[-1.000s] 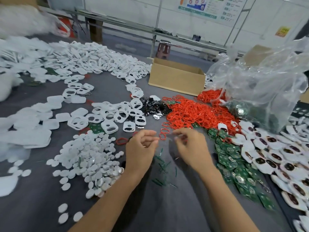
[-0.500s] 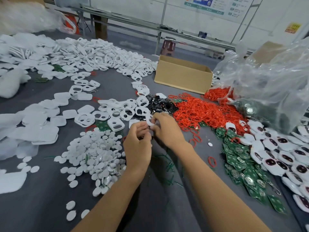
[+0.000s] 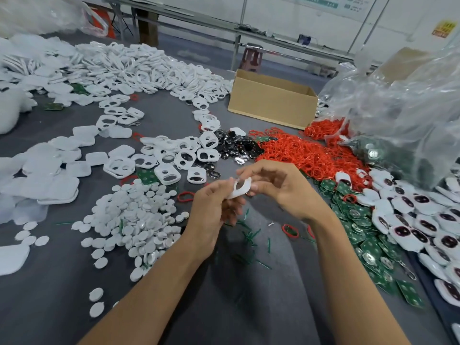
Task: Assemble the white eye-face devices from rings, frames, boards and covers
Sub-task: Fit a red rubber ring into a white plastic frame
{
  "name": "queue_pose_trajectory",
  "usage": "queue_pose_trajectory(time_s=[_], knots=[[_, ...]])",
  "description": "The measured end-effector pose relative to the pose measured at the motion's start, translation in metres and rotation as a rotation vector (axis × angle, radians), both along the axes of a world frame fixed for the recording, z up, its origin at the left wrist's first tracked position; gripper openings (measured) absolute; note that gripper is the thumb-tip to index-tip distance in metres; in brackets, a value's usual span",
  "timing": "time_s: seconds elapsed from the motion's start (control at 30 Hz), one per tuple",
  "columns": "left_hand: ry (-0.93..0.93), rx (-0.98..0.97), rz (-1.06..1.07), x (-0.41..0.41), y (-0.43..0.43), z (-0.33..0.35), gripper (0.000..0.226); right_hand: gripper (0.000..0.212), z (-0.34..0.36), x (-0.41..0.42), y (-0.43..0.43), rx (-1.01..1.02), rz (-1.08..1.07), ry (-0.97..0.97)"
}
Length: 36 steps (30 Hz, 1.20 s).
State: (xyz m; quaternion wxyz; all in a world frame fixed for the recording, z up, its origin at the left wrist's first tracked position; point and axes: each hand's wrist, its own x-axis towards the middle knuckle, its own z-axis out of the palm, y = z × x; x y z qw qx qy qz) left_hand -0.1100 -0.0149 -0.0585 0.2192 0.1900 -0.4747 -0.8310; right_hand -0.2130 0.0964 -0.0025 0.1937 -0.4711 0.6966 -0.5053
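Note:
Both hands meet above the grey table's middle, holding one white frame between them. My left hand pinches its lower left edge. My right hand grips its right side with curled fingers. Red rings lie heaped just beyond my right hand. Green boards spread to the right, beside finished white eye-face devices. White round covers are piled left of my left hand, and more white frames lie behind them. Black glossy eye pieces sit beyond the hands.
A cardboard box stands at the back centre. A big clear plastic bag rises at the right. White back covers cover the left side, and a long heap of white frames fills the far left. Green snipped bits litter the cloth under my wrists.
Both hands drew back from the frame pile toward me. They now hold a white frame lifted above the table, where a second ago they worked at a red ring.

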Motion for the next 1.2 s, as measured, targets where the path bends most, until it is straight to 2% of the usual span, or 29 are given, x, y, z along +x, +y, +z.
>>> queue_pose_trajectory(time_s=[0.13, 0.23, 0.37, 0.47, 0.57, 0.67, 0.77, 0.83, 0.9, 1.03, 1.2], knots=[[0.072, 0.17, 0.084, -0.002, -0.006, 0.002, 0.01, 0.027, -0.011, -0.009, -0.005, -0.032, -0.294, 0.2], [0.115, 0.226, 0.12, -0.003, -0.008, 0.001, 0.004, 0.011, -0.026, -0.014, -0.011, 0.093, -0.488, 0.392], [0.134, 0.173, 0.14, -0.004, -0.007, -0.002, 0.005, 0.017, -0.048, -0.011, -0.018, 0.339, -0.488, 0.542], [0.088, 0.109, 0.146, -0.004, -0.008, -0.005, 0.022, 0.012, -0.053, -0.012, -0.021, 0.366, -0.51, 0.575], [0.049, 0.085, 0.164, -0.005, -0.009, -0.007, 0.019, 0.014, -0.049, -0.013, -0.019, 0.275, -0.524, 0.483], [0.03, 0.082, 0.187, -0.006, -0.008, -0.007, 0.016, 0.013, -0.038, -0.011, -0.015, 0.114, -0.462, 0.205], [0.019, -0.001, 0.223, -0.006, -0.006, -0.009, 0.033, 0.017, -0.027, -0.008, -0.014, -0.024, -0.347, 0.046], [0.014, -0.115, 0.222, -0.005, -0.004, -0.009, 0.044, 0.019, -0.021, -0.005, -0.014, -0.061, -0.288, 0.032], [0.023, -0.161, 0.211, -0.003, -0.003, -0.007, 0.045, 0.021, -0.017, -0.002, -0.015, -0.063, -0.243, 0.065], [0.08, -0.15, 0.195, 0.001, 0.0, -0.002, 0.027, 0.016, -0.014, 0.003, -0.015, -0.064, -0.199, 0.118], [0.112, -0.126, 0.23, 0.0, 0.0, -0.001, 0.015, 0.014, -0.012, 0.005, -0.015, -0.061, -0.258, 0.17]])
